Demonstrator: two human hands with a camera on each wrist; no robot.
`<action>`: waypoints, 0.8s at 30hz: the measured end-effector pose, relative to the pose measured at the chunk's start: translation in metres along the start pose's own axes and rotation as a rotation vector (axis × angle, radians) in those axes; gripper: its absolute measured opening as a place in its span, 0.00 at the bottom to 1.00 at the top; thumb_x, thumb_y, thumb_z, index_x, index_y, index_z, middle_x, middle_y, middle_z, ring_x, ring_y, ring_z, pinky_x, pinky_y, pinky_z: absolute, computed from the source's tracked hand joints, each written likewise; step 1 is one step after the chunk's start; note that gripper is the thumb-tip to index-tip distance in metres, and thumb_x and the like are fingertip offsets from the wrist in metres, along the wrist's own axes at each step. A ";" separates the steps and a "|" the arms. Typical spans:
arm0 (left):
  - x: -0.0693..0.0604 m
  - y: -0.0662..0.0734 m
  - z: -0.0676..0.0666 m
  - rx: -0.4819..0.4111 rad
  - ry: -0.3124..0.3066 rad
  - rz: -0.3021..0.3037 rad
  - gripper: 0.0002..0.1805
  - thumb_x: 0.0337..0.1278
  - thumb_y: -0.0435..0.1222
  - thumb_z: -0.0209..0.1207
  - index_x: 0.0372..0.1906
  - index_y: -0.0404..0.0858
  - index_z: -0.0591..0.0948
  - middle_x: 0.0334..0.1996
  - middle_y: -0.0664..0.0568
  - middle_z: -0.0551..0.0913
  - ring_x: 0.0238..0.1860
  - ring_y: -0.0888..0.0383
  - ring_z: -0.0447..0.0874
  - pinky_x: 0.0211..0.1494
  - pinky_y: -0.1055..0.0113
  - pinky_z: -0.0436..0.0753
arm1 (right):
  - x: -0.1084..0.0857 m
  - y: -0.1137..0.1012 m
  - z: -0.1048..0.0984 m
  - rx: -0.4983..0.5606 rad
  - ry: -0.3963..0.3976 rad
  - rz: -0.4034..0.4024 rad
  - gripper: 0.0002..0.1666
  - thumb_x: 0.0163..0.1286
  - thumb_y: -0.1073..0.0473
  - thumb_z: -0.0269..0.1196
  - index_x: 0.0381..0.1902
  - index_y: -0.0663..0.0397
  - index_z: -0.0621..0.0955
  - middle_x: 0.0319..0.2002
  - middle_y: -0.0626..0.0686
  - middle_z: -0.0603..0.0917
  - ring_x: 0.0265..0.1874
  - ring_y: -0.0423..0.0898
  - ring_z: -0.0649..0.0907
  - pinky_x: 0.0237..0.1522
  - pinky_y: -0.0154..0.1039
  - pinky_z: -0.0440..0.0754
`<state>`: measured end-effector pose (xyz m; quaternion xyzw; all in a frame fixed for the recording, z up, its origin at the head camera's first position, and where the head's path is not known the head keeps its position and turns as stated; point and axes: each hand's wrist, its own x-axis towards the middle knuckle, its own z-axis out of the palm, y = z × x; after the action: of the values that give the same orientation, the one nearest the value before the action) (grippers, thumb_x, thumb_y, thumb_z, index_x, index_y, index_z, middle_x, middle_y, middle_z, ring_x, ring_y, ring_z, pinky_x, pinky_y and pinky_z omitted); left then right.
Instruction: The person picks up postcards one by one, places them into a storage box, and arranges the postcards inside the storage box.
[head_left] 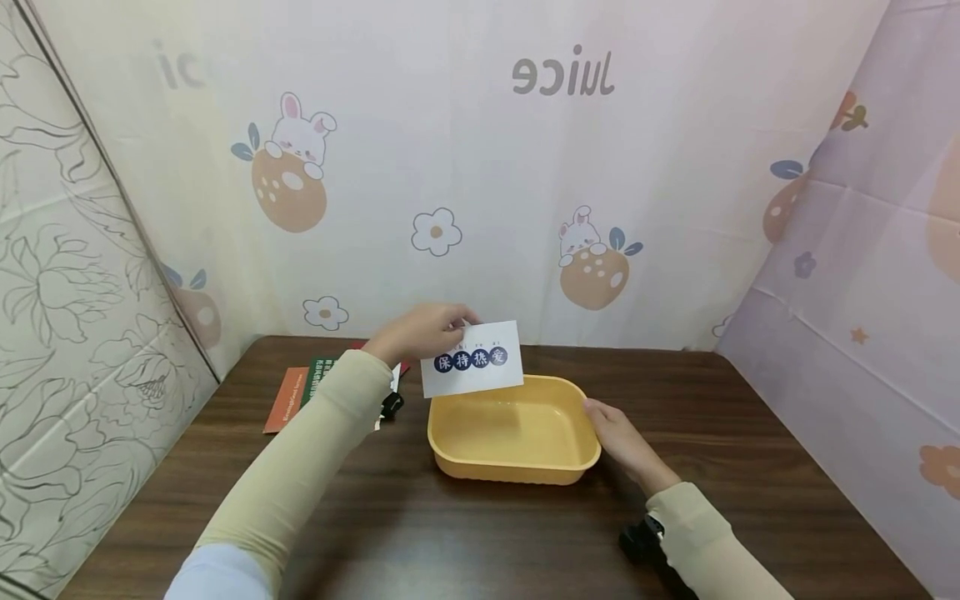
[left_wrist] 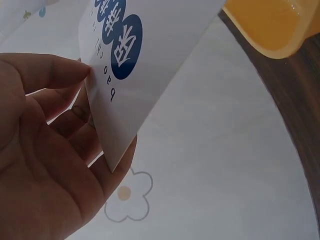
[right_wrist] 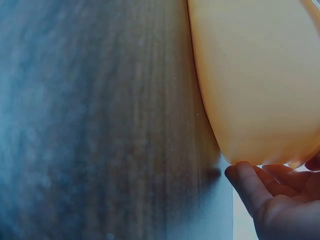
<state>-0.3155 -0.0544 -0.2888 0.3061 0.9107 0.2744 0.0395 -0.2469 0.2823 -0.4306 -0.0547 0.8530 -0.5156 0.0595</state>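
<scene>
My left hand (head_left: 420,333) pinches a white card (head_left: 471,382) between thumb and fingers, over the back left part of a yellow plastic basin (head_left: 510,472). Blue circles with white characters run across the card's face. The left wrist view shows the thumb on the printed side of the card (left_wrist: 155,55) and the fingers behind it. At the basin's right end, my right hand (head_left: 618,437) grips the rim. Its fingertips press the outer wall of the basin (right_wrist: 260,90) in the right wrist view, where the thumb is mostly out of frame. No objects show inside the basin.
An orange card (head_left: 287,402) and a green card (head_left: 318,372) lie at the left of the dark wooden table (head_left: 420,533), partly hidden by my left arm. A patterned curtain (head_left: 450,167) stands behind the table's back edge, with more hangings on both sides.
</scene>
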 end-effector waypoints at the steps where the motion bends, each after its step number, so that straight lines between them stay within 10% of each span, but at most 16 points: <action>1: 0.001 0.000 0.001 0.006 -0.006 0.002 0.20 0.69 0.33 0.49 0.61 0.40 0.80 0.51 0.43 0.83 0.36 0.56 0.84 0.44 0.64 0.83 | 0.000 0.000 0.000 0.004 0.004 0.006 0.37 0.85 0.46 0.37 0.72 0.75 0.61 0.66 0.71 0.71 0.65 0.62 0.73 0.65 0.59 0.68; 24: 0.037 0.010 0.057 0.009 -0.209 0.012 0.17 0.70 0.30 0.52 0.57 0.42 0.82 0.45 0.54 0.83 0.45 0.58 0.81 0.53 0.61 0.80 | 0.001 -0.001 0.002 -0.030 0.034 0.031 0.36 0.85 0.48 0.38 0.71 0.77 0.60 0.68 0.73 0.67 0.69 0.65 0.67 0.68 0.61 0.63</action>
<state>-0.3270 0.0007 -0.3278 0.3385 0.9010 0.2373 0.1311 -0.2481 0.2801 -0.4307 -0.0337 0.8622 -0.5028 0.0522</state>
